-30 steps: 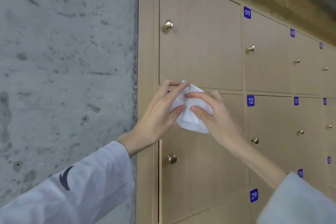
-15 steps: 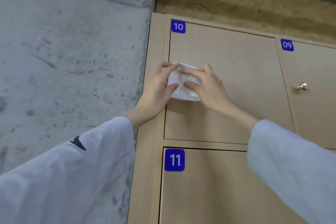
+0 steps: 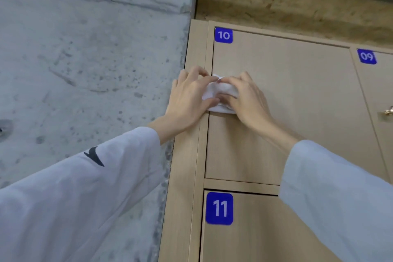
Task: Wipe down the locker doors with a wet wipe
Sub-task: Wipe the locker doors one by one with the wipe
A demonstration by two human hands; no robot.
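A bunched white wet wipe (image 3: 221, 91) is held between both hands in front of the left edge of locker door 10 (image 3: 297, 95), a light wood door with a blue number tag. My left hand (image 3: 189, 95) grips the wipe from the left, thumb underneath and fingers curled over the top. From the right, my right hand (image 3: 246, 98) pinches it with curled fingers. Most of the wipe is hidden by the fingers. Whether the wipe touches the door I cannot tell.
Locker door 11 (image 3: 255, 229) lies below and door 09 (image 3: 378, 102), with a brass knob (image 3: 388, 111), to the right. A grey concrete wall (image 3: 85, 70) borders the locker frame on the left. A rough board runs above the lockers.
Both hands have risen with the wipe from the level of door 11 to door 10's left edge. The wipe has been bunched smaller between the fingers.
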